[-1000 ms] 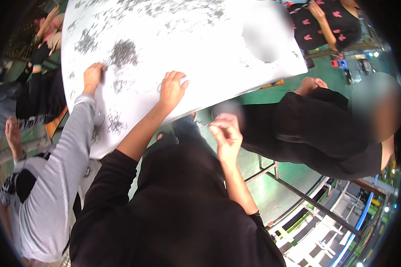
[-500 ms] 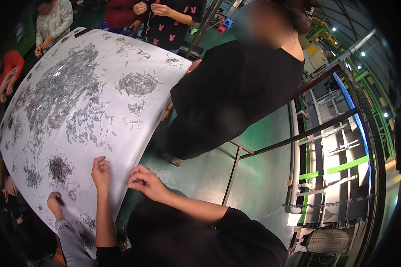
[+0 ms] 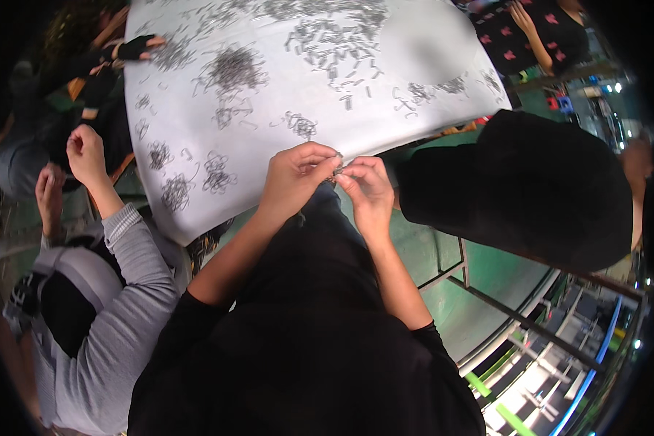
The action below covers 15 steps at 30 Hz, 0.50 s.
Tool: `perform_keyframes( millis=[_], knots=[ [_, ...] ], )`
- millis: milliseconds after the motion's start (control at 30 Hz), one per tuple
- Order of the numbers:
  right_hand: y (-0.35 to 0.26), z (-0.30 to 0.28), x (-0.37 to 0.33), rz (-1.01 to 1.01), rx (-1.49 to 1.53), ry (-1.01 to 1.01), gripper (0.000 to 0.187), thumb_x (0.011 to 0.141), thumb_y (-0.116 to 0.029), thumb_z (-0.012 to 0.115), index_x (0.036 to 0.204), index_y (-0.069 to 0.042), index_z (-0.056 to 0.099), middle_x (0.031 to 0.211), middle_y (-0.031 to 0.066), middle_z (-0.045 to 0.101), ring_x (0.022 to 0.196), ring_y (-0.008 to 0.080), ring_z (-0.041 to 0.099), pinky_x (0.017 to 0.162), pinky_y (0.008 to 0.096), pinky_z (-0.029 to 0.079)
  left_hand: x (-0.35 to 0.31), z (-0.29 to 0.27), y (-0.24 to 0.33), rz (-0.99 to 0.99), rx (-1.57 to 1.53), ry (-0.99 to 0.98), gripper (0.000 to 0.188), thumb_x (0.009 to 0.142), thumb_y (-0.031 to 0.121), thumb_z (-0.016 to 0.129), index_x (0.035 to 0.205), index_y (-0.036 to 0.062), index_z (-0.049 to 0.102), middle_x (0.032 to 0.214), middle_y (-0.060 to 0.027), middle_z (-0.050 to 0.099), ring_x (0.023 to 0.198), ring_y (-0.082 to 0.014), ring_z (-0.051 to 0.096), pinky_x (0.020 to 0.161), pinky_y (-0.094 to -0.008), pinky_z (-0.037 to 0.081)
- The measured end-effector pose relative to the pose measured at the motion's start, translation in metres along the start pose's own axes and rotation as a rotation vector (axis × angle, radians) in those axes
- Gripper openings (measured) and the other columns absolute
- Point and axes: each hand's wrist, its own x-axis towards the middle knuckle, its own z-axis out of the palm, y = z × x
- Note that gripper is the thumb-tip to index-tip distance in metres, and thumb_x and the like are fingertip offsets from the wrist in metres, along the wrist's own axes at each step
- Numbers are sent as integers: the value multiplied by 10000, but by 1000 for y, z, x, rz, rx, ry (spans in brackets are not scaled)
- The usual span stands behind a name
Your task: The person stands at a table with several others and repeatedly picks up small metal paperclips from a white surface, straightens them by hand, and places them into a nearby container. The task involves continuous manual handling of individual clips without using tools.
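Just off the near edge of the white table (image 3: pixel 283 94), my left hand (image 3: pixel 294 180) and my right hand (image 3: pixel 371 195) meet fingertip to fingertip. Both are closed in a pinch on a small grey metal piece (image 3: pixel 337 171), whose exact shape is mostly covered by the fingers. On the tabletop just beyond my left hand lies a small heap of bent wire hooks (image 3: pixel 299 125). Farther off spreads a large scatter of short grey metal pieces (image 3: pixel 336 45), with a dense dark pile of thin wire pieces (image 3: pixel 234 69) to its left.
A person in grey sleeves (image 3: pixel 134 269) works close at my left. Another person in black (image 3: pixel 516 196) stands at my right. More wire heaps (image 3: pixel 216 173) lie at the table's near left. A gloved hand (image 3: pixel 142 48) reaches over the far left side. Metal frame bars (image 3: pixel 516 316) stand at right.
My hands were apart, the left above the tabletop and the right by its edge. Now they are together on the small metal piece. The view has swung round toward the left.
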Motion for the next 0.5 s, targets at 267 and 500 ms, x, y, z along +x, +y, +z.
perform_keyframes(
  millis=[267, 500],
  knots=[
    [1, 25, 1, 20, -17, -173, 95, 763, 40, 701, 831, -16, 665, 943, 23, 551, 885, 122, 532, 779, 240, 436, -17, -26, -1, 37, 192, 133, 137, 866, 112, 659, 962, 17, 681, 882, -47, 704, 810, -78, 634, 728, -230, 500],
    [14, 31, 24, 39, -2, -537, 208, 763, -51, 736, 963, -54, 679, 955, 33, 593, 853, 128, 560, 697, 262, 442, -32, -46, -9, 258, 358, 270, 119, 816, 69, 689, 932, 45, 708, 1018, -71, 674, 924, -130, 626, 788, -268, 496]
  ],
)
